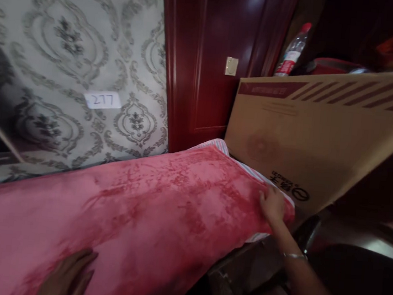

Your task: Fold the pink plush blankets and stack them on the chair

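Well, cardboard box [307, 134] beside cloth [143, 202], contents hidden

Left hand [68, 271] cut off by the near edge, pink cloth [163, 209] running out of view left and near. Right hand [273, 205] blurred, hold unclear. Striped cloth [258, 237] mostly hidden under the pink; fine print [280, 109] on carton [324, 136] unreadable.
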`<move>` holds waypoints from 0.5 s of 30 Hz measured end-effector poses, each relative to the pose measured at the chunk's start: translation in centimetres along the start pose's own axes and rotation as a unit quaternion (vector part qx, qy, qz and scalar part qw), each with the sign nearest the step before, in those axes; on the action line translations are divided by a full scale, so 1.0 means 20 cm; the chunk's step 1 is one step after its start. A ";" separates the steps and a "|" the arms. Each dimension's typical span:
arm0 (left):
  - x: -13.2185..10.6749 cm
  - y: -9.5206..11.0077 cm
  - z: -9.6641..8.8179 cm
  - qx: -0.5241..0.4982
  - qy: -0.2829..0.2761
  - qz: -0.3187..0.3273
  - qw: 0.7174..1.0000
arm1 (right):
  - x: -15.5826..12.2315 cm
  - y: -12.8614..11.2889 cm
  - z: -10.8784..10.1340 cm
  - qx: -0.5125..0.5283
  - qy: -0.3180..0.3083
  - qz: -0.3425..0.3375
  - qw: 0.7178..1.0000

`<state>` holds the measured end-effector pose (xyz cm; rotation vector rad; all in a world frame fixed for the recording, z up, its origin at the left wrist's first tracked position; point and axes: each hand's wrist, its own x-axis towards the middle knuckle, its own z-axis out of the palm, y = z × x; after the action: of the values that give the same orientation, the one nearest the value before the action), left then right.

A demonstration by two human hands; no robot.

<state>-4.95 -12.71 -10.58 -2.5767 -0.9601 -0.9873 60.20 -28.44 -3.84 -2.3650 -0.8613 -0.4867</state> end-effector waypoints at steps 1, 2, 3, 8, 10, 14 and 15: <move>0.02 0.04 -0.02 0.013 0.002 0.000 1.000 | -0.04 -0.07 0.03 -0.007 -0.030 -0.067 0.997; 0.03 0.08 -0.04 0.028 0.001 -0.003 1.000 | -0.08 -0.13 0.07 -0.018 -0.064 -0.111 0.992; 0.05 0.12 -0.07 0.047 -0.010 -0.014 0.999 | -0.12 -0.18 0.10 -0.034 -0.100 -0.132 0.986; 0.09 0.26 -0.13 0.117 -0.181 -0.138 0.967 | -0.24 -0.20 0.25 -0.098 -0.232 -0.116 0.961; 0.11 0.29 -0.14 0.105 -0.252 -0.169 0.947 | -0.23 -0.16 0.28 -0.091 -0.230 -0.125 0.961; 0.15 0.34 -0.18 0.084 -0.303 -0.201 0.928 | -0.22 -0.11 0.29 -0.068 -0.203 -0.152 0.965; 0.16 0.35 -0.20 0.078 -0.310 -0.204 0.925 | -0.22 -0.11 0.29 -0.063 -0.194 -0.166 0.965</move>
<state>-0.66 -18.15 -5.35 -2.6396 -1.7002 -0.1138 56.35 -25.53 -9.79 -2.4840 -1.4588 -0.2097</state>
